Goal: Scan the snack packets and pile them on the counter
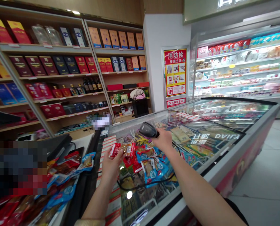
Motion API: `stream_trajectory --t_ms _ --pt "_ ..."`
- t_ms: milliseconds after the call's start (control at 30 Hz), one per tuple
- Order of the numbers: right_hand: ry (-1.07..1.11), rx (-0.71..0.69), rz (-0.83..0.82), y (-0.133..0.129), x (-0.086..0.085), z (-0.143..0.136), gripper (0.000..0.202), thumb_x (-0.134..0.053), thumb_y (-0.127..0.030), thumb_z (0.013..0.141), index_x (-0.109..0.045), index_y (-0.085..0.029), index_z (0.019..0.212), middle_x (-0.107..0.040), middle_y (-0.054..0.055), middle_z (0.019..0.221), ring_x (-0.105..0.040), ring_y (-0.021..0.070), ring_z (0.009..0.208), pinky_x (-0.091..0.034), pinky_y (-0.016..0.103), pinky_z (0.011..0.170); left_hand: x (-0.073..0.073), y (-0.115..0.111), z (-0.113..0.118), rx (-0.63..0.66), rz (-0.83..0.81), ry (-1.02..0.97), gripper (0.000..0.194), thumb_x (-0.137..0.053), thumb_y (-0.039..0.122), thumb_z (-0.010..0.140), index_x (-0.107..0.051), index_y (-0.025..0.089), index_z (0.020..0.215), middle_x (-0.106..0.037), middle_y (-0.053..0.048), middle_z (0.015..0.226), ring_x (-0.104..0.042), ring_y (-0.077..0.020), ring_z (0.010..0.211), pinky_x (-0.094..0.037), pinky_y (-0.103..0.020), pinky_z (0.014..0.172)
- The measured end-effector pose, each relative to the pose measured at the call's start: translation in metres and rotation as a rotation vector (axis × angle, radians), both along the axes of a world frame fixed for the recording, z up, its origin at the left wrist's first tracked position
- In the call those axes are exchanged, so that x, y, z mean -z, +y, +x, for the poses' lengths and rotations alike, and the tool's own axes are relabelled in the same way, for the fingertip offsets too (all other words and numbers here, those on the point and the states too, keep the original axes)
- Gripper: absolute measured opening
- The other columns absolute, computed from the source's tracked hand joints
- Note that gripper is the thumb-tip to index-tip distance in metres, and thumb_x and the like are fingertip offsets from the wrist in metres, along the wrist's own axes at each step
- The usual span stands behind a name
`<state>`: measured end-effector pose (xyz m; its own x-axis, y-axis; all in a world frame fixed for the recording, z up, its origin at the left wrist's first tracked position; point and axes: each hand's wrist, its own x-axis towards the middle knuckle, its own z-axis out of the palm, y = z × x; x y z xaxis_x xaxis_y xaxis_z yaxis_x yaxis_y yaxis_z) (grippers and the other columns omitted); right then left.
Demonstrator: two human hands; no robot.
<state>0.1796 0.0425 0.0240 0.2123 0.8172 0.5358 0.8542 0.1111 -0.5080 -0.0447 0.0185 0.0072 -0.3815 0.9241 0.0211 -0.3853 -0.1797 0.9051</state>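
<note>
My left hand (pixel 112 164) pinches a red snack packet (pixel 123 149) by its near edge, above the glass top of the chest freezer. A black barcode scanner (pixel 148 129) is gripped in my right hand (pixel 163 140), its head pointing left over the held packet. Below and between my hands lie several blue snack packets (pixel 151 171) and a few red ones (pixel 137 165) on the glass. The scanner's black cable (pixel 140 187) loops across the freezer top under my forearms.
A heap of red and blue snack packets (pixel 59 185) lies on the counter at left. The chest freezer (pixel 245 163) stretches to the right. Behind are shelves of boxed bottles (pixel 64 65), a red fire-hydrant sign (pixel 175 72) and a lit refrigerated display (pixel 238 66).
</note>
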Motion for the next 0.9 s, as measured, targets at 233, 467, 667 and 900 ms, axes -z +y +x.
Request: stream_trajectory --t_ms 233,467,667,900 --pt "0.015 0.113 -0.053 0.009 0.007 0.013 0.027 -0.066 -0.041 0.081 -0.074 -0.026 0.103 -0.076 0.005 0.102 -0.069 0.0269 0.099 -0.043 0.033 0.082 0.022 0.006 0.016 0.342 0.054 0.401 0.04 -0.075 0.009 0.062 -0.072 0.02 0.1 -0.074 -0.009 0.106 -0.066 -0.0266 0.111 -0.05 -0.044 0.102" --pt "-0.012 0.103 -0.058 0.008 0.009 0.01 0.029 -0.067 -0.043 0.08 -0.074 -0.025 0.102 -0.077 0.006 0.098 -0.069 0.0275 0.098 -0.044 0.033 0.082 0.008 0.003 0.0 0.02 0.273 0.942 0.029 -0.068 0.013 0.065 -0.074 0.023 0.092 -0.067 -0.012 0.124 -0.055 -0.0307 0.125 -0.03 -0.046 0.116" --pt "-0.03 0.093 -0.079 0.005 0.007 0.008 0.027 -0.067 -0.042 0.081 -0.074 -0.025 0.1 -0.076 0.007 0.102 -0.069 0.0277 0.101 -0.043 0.034 0.084 0.003 0.007 -0.059 -0.391 -0.071 1.237 0.031 -0.067 0.019 0.063 -0.072 0.025 0.093 -0.057 -0.017 0.136 -0.032 -0.0417 0.141 -0.012 -0.064 0.115" --pt "-0.04 0.084 -0.095 0.003 0.006 0.006 0.023 -0.068 -0.04 0.079 -0.074 -0.025 0.095 -0.076 0.007 0.098 -0.069 0.0274 0.1 -0.043 0.034 0.084 0.025 0.025 -0.101 -0.441 -0.274 1.112 0.011 -0.068 0.023 0.053 -0.061 0.023 0.061 -0.061 -0.017 0.132 -0.033 -0.0463 0.14 -0.004 -0.065 0.114"
